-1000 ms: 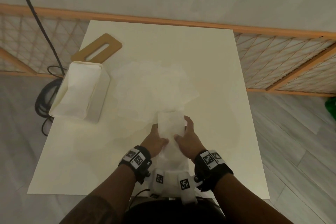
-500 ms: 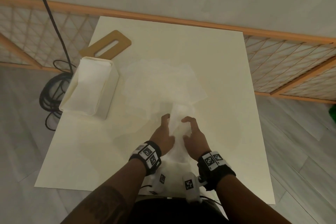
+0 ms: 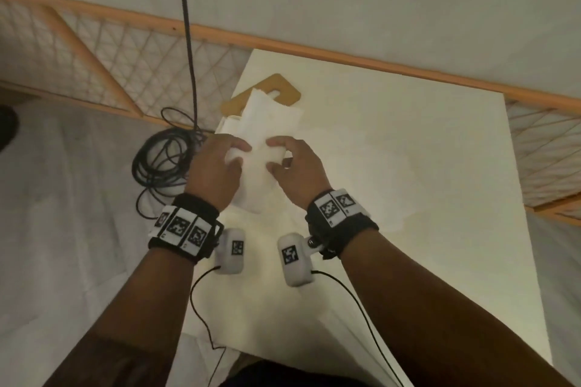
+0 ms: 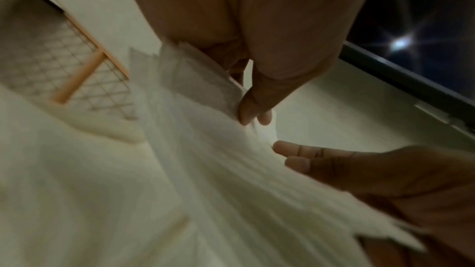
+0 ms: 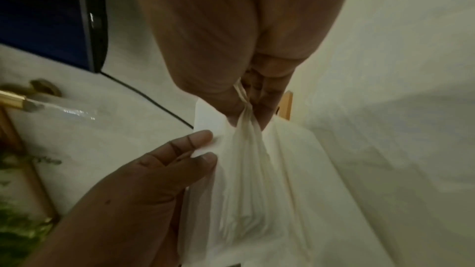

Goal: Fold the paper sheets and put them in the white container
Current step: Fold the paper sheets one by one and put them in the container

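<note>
Both hands are gripping the folded white paper sheet point(image 3: 261, 148): the left hand point(image 3: 217, 173) is pinching its left edge, the right hand point(image 3: 298, 170) its right. Just beyond the fingers point(image 3: 276, 143), the white rectangular container point(image 3: 228, 126) is sitting on the cream counter point(image 3: 408, 166), mostly hidden under the sheet.

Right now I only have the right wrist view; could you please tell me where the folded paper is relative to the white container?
Observer: In the head view, the folded paper is above the white container and covers most of it.
Operator: Thank you. Is anything lying beyond the container?
Observer: A brown slotted board lies flat just behind it.
Operator: And how does the left hand hold on?
Observer: The left wrist view shows the left hand pinching the paper's edge between its thumb and a fingertip.
</note>
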Demonstrator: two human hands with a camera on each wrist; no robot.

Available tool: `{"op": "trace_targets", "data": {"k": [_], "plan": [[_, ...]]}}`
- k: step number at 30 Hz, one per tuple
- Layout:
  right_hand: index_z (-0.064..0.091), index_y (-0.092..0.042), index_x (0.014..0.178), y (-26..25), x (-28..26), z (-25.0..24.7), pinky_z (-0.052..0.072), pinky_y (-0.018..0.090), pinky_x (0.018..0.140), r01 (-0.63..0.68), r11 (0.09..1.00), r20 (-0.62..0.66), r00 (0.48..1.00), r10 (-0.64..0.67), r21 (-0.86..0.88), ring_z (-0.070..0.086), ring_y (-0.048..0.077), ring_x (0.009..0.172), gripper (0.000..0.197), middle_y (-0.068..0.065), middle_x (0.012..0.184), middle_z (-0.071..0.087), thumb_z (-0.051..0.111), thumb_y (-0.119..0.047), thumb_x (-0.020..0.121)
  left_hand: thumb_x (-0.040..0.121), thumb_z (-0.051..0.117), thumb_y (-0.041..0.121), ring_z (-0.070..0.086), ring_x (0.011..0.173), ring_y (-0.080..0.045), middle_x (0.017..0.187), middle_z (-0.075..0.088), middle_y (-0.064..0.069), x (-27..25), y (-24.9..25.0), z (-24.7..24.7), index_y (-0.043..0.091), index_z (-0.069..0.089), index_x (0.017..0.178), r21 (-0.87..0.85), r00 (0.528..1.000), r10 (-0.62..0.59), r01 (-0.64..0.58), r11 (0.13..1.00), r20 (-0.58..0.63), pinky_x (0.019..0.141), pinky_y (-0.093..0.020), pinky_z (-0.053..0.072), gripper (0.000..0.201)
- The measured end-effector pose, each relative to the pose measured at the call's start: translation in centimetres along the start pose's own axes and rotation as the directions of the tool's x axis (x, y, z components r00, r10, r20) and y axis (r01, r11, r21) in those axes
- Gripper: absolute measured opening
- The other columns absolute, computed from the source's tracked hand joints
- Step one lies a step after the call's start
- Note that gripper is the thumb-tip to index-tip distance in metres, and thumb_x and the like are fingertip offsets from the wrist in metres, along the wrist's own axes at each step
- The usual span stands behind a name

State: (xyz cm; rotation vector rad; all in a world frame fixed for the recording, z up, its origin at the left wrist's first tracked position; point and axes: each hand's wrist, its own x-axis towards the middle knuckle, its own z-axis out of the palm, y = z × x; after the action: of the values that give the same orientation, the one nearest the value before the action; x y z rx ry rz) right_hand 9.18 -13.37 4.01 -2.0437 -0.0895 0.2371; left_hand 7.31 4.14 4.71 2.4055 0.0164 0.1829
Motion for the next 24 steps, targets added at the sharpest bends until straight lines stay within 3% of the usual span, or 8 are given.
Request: {"op": "trace_targets", "data": {"k": [3,7,11,13,15,19,21,24], "plan": [[0.057,-0.022,0.135,-1.0,2.9,3.7,0.048,0.034,0.101,-0.01,0.994,0.087,0.996,0.019,-0.106,0.061,0.025,0.114,0.046,0.007,0.134,0.053,0.07,-0.017,0.091,0.088,0.06,-0.002,0.054,0.119,-0.025,0.125,0.058,-0.008,1.4,-3.5,-0.7,0.016,0.066,0.113,0.096,0.995,-0.094,0.092,0.991,0.022,0.104,-0.033,0.039,0.031],[0.045,-0.015,0.148,-0.4,4.6,6.7,0.037,0.028,0.108,-0.01,0.932,0.197,0.977,0.087,-0.363,0.05,0.028,0.131,0.06,0.012,0.148,0.04,0.069,-0.02,0.093,0.09,0.056,-0.005,0.052,0.124,-0.029,0.137,0.048,-0.011,1.4,-6.5,0.6,0.013,0.065,0.12,0.164,0.97,-0.198,0.174,0.971,0.14,0.107,-0.034,0.041,0.036],[0.045,-0.016,0.145,-0.6,4.6,8.3,0.039,0.037,0.109,-0.016,0.825,0.089,0.993,0.079,-0.564,0.032,0.032,0.137,0.063,0.012,0.153,0.025,0.071,-0.028,0.089,0.086,0.058,0.003,0.044,0.131,-0.039,0.149,0.038,-0.012,1.0,-7.0,1.9,0.014,0.067,0.12,0.348,0.973,-0.182,0.123,0.929,0.143,0.106,-0.045,0.042,0.037],[0.047,-0.02,0.141,-1.3,4.5,8.6,0.038,0.043,0.107,0.0,0.754,0.003,1.0,0.003,-0.657,0.026,0.033,0.139,0.063,0.011,0.155,0.021,0.071,-0.035,0.085,0.085,0.062,0.012,0.038,0.135,-0.04,0.149,0.042,-0.01,0.2,-6.4,2.1,0.017,0.07,0.116,0.434,0.988,-0.142,0.099,0.896,0.068,0.108,-0.052,0.036,0.032],[0.043,-0.024,0.144,-1.7,5.2,8.8,0.031,0.049,0.11,0.071,0.702,0.039,0.997,-0.061,-0.709,0.019,0.032,0.144,0.065,0.009,0.16,0.016,0.066,-0.039,0.086,0.09,0.061,0.024,0.031,0.141,-0.034,0.148,0.045,-0.004,-0.7,-5.6,2.1,0.02,0.068,0.117,0.449,0.992,-0.124,0.093,0.888,0.04,0.112,-0.055,0.026,0.028],[0.02,-0.03,0.157,-0.5,7.5,9.2,0.011,0.059,0.119,0.177,0.622,0.285,0.956,0.077,-0.763,0.001,0.023,0.154,0.072,0.002,0.168,0.003,0.049,-0.048,0.093,0.097,0.038,0.055,-0.002,0.156,-0.024,0.167,0.014,0.001,-2.3,-5.2,2.8,0.023,0.034,0.149,0.501,0.918,-0.295,0.129,0.856,0.267,0.118,-0.065,0.006,0.061],[0.01,-0.034,0.159,0.7,8.2,9.4,0.006,0.061,0.119,0.174,0.59,0.313,0.939,0.142,-0.789,-0.002,0.02,0.155,0.074,-0.002,0.169,-0.001,0.04,-0.055,0.095,0.099,0.025,0.063,-0.018,0.155,-0.021,0.17,-0.003,0.004,-2.4,-5.7,3.2,0.022,0.011,0.16,0.519,0.867,-0.366,0.154,0.841,0.337,0.118,-0.065,-0.004,0.075],[0.004,-0.037,0.159,1.8,8.2,9.8,0.005,0.062,0.118,0.191,0.531,0.303,0.944,0.131,-0.826,-0.002,0.019,0.155,0.074,-0.005,0.169,-0.003,0.033,-0.058,0.095,0.098,0.012,0.068,-0.026,0.152,-0.018,0.169,-0.015,0.006,-2.2,-6.4,3.6,0.023,-0.005,0.161,0.574,0.821,-0.411,0.127,0.809,0.397,0.115,-0.065,-0.015,0.08]]}}
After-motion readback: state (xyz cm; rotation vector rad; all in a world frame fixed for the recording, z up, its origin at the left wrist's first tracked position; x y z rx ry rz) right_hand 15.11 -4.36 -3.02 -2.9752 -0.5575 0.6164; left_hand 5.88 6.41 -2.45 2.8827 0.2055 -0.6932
